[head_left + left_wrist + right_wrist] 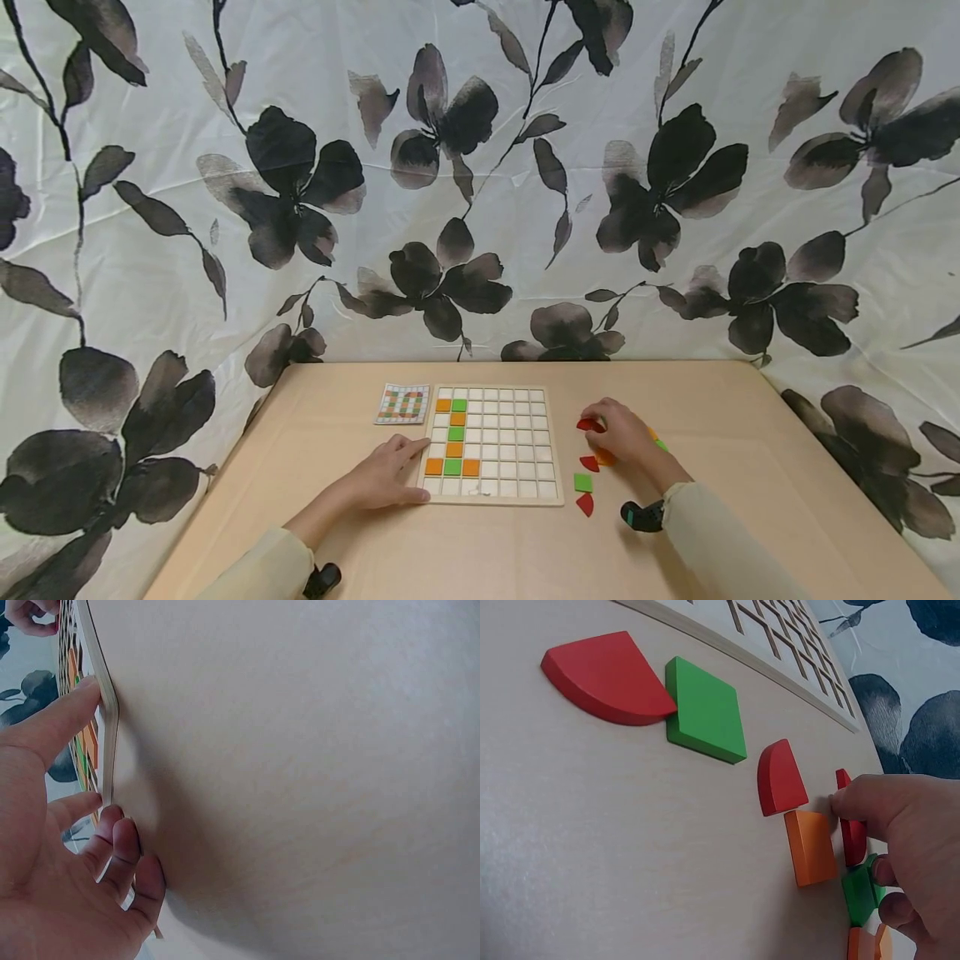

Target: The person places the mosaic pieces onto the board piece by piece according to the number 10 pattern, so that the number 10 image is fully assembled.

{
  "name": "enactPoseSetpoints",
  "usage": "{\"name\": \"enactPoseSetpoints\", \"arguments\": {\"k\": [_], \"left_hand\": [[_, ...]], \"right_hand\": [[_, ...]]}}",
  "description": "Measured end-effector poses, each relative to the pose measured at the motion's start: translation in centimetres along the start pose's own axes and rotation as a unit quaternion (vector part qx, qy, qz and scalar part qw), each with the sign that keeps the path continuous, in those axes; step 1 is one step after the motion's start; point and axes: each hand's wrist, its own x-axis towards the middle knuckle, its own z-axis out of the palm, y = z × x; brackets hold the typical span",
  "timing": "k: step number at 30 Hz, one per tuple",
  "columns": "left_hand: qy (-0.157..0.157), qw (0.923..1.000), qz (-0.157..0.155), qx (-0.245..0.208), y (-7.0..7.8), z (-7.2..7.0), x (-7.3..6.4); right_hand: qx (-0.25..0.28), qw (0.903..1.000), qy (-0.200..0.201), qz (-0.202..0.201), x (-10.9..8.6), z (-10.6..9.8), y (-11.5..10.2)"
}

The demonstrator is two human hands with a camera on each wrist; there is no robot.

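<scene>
Presently | left hand (384,477): loosely spread against the grid board's (507,452) nine-o'clock edge, gripping nothing | right hand (621,435): at the board's three o'clock, thumb at a red piece (854,847); forefinger hidden, pinch unclear | green piece (857,894) half-covered, orange piece (860,945) cut off below.

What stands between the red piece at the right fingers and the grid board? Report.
Nothing visible: in the head view, only tabletop separates that red piece from the grid board. The nearby green square lies off that line.
</scene>
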Motion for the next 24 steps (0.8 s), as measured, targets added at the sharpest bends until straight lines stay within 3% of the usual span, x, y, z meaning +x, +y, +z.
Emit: {"name": "enactPoseSetpoints", "arguments": {"k": [24], "left_hand": [[-0.002, 0.9999, -0.005, -0.009, 0.21, -0.05, -0.14]], "right_hand": [[0.01, 0.9999, -0.002, 0.008, 0.72, 0.69, -0.21]]}}
